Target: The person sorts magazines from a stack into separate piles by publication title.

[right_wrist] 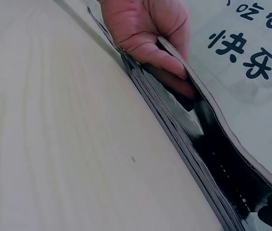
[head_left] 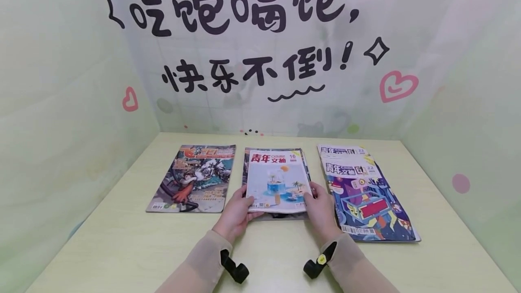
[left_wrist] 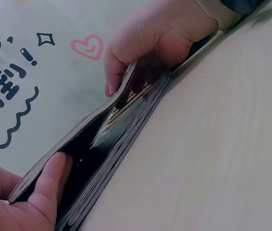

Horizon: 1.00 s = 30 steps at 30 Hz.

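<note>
Both hands hold a pale blue-covered magazine (head_left: 277, 180) by its lower left and right corners, in the middle of the table. My left hand (head_left: 236, 209) has its thumb on the cover and its fingers underneath; my right hand (head_left: 321, 207) grips the other side the same way. Under it lies a dark-covered stack of magazines (head_left: 281, 216), mostly hidden. In the left wrist view a gap shows between the held magazine (left_wrist: 78, 126) and the stack (left_wrist: 126, 154), with fingers reaching into it. The right wrist view shows the same gap from the other side.
To the left lies a magazine with a colourful fantasy cover (head_left: 195, 180). On the right is an uneven pile of magazines with a purple cover (head_left: 370, 202) on top, close to my right hand. Printed fabric walls (head_left: 260, 116) enclose the table (head_left: 134, 248) at the back and sides.
</note>
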Motion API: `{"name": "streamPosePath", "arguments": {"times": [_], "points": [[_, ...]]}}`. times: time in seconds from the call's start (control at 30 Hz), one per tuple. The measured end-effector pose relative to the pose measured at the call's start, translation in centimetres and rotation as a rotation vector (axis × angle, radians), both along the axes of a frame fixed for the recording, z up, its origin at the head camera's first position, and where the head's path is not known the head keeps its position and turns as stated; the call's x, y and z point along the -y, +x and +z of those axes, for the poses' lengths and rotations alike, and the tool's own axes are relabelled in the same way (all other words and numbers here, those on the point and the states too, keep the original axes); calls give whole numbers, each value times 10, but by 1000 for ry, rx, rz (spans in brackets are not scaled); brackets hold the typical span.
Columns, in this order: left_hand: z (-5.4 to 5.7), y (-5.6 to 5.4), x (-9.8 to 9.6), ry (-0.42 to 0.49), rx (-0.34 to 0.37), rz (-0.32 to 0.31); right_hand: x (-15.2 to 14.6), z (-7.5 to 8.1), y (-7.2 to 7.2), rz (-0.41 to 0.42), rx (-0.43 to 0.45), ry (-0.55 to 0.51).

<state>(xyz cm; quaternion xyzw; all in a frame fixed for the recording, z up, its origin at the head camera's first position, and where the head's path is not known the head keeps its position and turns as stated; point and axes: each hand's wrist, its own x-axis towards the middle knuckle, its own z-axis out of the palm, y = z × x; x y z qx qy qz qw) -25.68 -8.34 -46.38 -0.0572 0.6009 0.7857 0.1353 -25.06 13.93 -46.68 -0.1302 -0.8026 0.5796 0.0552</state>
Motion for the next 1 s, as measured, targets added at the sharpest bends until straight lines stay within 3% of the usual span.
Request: {"name": "streamPosePath", "arguments": {"times": [0.27, 0.53, 0.73, 1.0], "points": [[1, 0, 0, -101, -42, -36, 1, -3, -1, 58, -18, -20], [4, -1, 3, -201, -48, -12, -10, 4, -6, 123, 86, 137], [5, -1, 6, -229, -59, -22, -12, 7, -6, 158, 146, 51], [5, -3, 5, -202, -80, -24, -13, 5, -8, 118, 148, -58]]}}
